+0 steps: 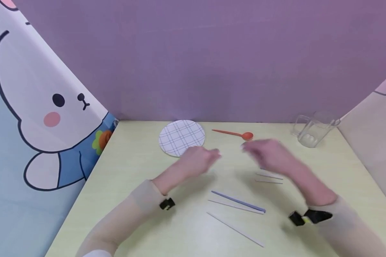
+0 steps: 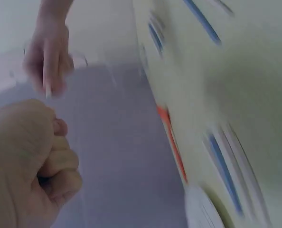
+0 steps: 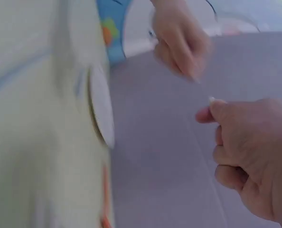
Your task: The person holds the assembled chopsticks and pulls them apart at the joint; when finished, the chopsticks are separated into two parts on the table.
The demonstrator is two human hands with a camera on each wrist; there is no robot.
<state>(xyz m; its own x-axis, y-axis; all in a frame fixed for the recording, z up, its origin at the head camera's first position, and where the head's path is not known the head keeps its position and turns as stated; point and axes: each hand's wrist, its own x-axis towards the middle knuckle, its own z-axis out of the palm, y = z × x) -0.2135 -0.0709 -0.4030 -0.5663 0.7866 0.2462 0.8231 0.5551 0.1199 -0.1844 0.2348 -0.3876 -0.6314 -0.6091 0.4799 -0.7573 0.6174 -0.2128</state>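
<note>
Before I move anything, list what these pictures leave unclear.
All views: blur and small size hide whether the left hand or right hand pinches anything.
Head: left hand covers part of the checked disc.
Right wrist: bottom edge cuts off part of the orange spoon.
Left wrist: bottom edge crops the checked disc.

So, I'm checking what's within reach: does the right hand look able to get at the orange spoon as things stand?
Probably yes. In the head view the right hand hovers near the orange spoon, with nothing visible between them, though its curled fingers might need to open first.
</note>
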